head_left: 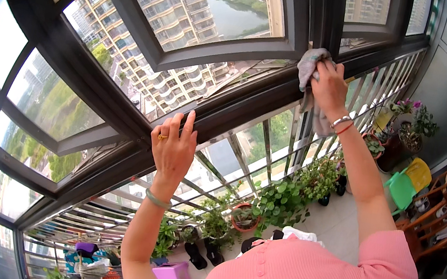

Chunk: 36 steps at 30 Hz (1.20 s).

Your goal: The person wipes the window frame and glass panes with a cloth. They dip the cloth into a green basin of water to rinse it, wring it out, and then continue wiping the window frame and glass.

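My right hand (329,89) grips a grey cloth (309,66) and presses it against the dark window frame (330,15), where an upright post meets the sill. Part of the cloth hangs down below the rail, behind my wrist. My left hand (174,146) rests on the dark sill rail (239,114), fingers stretched out and a little apart, holding nothing. An opened window sash (223,50) tilts outward between and beyond my two hands.
Metal railing bars (266,141) run below the sill. Potted plants (284,203) line the floor under them. A purple stool (175,277) stands at lower left. Green and yellow plastic chairs (401,190) and a wooden shoe rack (437,220) stand at right.
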Motion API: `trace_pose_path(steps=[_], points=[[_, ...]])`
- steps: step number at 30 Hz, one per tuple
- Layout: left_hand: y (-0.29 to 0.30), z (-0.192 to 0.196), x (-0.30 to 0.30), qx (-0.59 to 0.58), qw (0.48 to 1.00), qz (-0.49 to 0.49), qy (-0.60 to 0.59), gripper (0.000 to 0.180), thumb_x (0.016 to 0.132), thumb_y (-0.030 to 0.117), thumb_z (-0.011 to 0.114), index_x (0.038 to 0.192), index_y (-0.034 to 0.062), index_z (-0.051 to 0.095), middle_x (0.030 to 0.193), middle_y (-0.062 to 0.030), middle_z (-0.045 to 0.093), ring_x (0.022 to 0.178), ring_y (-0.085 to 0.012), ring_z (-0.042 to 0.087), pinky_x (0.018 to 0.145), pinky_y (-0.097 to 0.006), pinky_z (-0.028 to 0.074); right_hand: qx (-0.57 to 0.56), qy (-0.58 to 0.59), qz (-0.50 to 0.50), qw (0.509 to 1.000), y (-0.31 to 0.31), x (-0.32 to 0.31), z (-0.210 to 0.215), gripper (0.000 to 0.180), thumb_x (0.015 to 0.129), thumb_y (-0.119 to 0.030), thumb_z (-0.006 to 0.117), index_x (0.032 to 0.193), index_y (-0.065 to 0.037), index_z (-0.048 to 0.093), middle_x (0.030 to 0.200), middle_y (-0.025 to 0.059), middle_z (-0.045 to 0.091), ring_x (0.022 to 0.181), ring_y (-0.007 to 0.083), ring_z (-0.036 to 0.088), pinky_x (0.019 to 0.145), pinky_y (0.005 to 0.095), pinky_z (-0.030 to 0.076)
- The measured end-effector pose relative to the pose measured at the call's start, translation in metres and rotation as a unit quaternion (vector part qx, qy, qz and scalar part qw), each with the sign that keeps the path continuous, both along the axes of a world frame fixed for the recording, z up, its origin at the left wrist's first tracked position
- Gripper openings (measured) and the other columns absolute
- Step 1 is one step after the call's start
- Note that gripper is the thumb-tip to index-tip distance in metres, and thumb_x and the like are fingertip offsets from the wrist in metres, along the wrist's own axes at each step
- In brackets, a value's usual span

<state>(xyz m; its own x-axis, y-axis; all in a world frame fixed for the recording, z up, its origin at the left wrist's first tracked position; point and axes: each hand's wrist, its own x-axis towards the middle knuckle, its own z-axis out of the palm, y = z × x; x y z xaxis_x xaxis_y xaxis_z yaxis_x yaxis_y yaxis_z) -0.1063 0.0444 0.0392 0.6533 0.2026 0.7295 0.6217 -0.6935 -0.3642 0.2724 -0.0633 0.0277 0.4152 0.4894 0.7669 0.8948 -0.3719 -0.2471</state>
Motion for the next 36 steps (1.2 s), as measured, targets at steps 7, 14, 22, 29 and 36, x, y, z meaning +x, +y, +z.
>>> trace_pose_path(steps=[7, 14, 22, 29, 36], points=[[0.003, -0.016, 0.010, -0.023, 0.999, -0.025, -0.007, 0.044, 0.079, 0.017, 0.075, 0.121, 0.0130, 0.064, 0.117, -0.0046, 0.058, 0.104, -0.0243, 0.056, 0.087, -0.040, 0.043, 0.045, 0.027, 0.160, 0.986, 0.007, -0.069, 0.006, 0.014, 0.076, -0.018, 0.069, 0.087, -0.010, 0.068, 0.091, 0.0063, 0.067, 0.093, 0.0299, 0.059, 0.077, 0.0412, 0.054], [0.015, -0.011, 0.007, -0.004, 1.000, -0.024, 0.000, 0.039, 0.081, 0.011, 0.075, 0.118, 0.0181, 0.066, 0.109, -0.0032, 0.058, 0.097, -0.0237, 0.057, 0.078, -0.039, 0.045, 0.062, 0.058, 0.287, 0.954, 0.005, -0.079, 0.002, 0.027, 0.079, -0.016, 0.069, 0.104, -0.008, 0.071, 0.104, 0.0053, 0.072, 0.094, 0.0248, 0.059, 0.079, 0.0362, 0.055], [0.011, -0.012, 0.011, 0.001, 1.000, -0.014, 0.007, 0.036, 0.082, 0.011, 0.074, 0.117, 0.0173, 0.066, 0.105, -0.0026, 0.058, 0.097, -0.0231, 0.057, 0.077, -0.038, 0.044, -0.019, 0.048, 0.108, 0.993, -0.030, 0.027, 0.011, 0.027, 0.084, -0.019, 0.063, 0.109, -0.010, 0.067, 0.099, 0.0083, 0.070, 0.093, 0.0320, 0.060, 0.078, 0.0419, 0.055], [0.010, -0.011, 0.015, 0.005, 1.000, -0.009, 0.017, 0.035, 0.083, 0.006, 0.070, 0.116, 0.0148, 0.066, 0.106, -0.0034, 0.058, 0.097, -0.0237, 0.057, 0.077, -0.038, 0.044, -0.111, -0.005, 0.105, 0.988, -0.023, 0.034, 0.015, 0.028, 0.080, -0.022, 0.062, 0.106, -0.011, 0.067, 0.098, 0.0053, 0.069, 0.093, 0.0310, 0.060, 0.078, 0.0422, 0.056], [0.009, -0.016, 0.019, 0.005, 1.000, 0.010, 0.023, 0.032, 0.083, 0.004, 0.066, 0.114, 0.0132, 0.066, 0.108, -0.0039, 0.059, 0.099, -0.0245, 0.057, 0.079, -0.039, 0.044, -0.090, 0.088, 0.235, 0.964, -0.012, -0.019, 0.013, 0.022, 0.079, -0.022, 0.063, 0.096, -0.011, 0.071, 0.090, 0.0045, 0.069, 0.087, 0.0238, 0.057, 0.076, 0.0378, 0.053]])
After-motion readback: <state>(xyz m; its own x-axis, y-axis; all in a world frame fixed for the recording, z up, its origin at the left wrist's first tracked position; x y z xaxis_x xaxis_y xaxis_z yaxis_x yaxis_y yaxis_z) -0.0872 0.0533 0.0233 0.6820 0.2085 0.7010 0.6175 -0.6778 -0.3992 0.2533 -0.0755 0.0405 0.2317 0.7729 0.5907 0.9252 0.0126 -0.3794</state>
